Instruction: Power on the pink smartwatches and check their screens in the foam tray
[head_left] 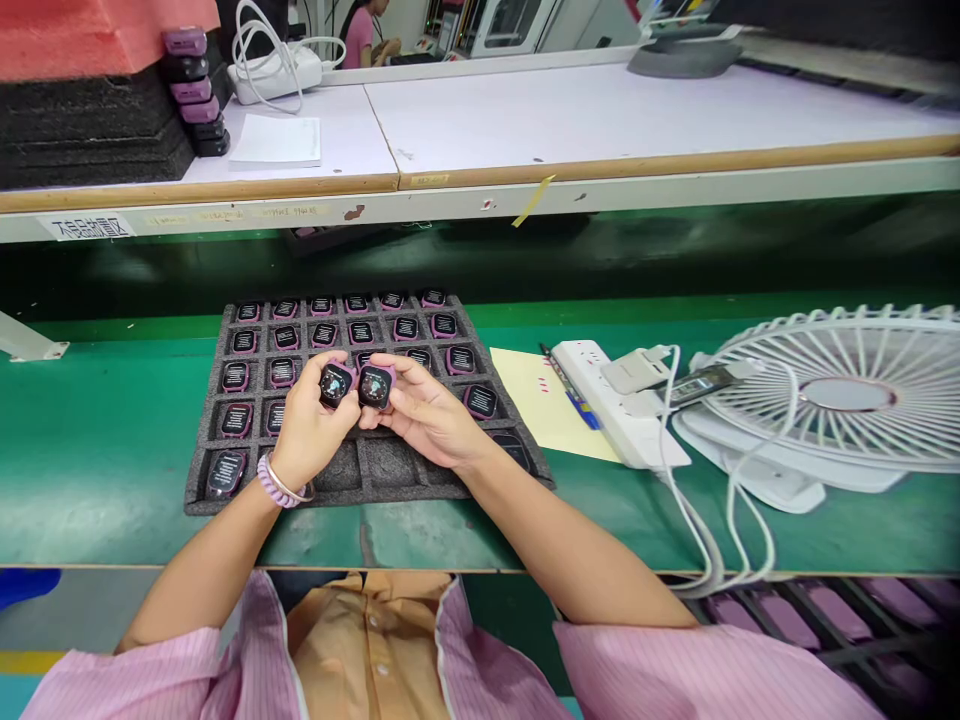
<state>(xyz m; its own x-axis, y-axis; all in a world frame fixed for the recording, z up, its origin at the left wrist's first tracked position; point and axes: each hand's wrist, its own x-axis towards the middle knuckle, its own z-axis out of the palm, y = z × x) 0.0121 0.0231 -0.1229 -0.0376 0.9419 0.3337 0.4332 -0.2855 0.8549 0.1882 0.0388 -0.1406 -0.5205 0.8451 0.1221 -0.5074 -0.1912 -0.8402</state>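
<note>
We are pinching one pink watch body (pixel 335 384) in our left hand (pixel 309 430), at its one o'clock, and a second watch body (pixel 375 386) in our right hand (pixel 429 418), at its ten o'clock. Both are lying screen-up, side by side, above the foam tray (pixel 201 492) on the green worktop (pixel 97 450).

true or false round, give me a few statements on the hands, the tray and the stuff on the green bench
The left hand grips the left watch, the right hand the right watch. True.
The foam tray is full. False: several near pockets are empty.
The white fan lies right of the tray. True.
The left wrist is bare. False: it wears a bracelet.
</note>
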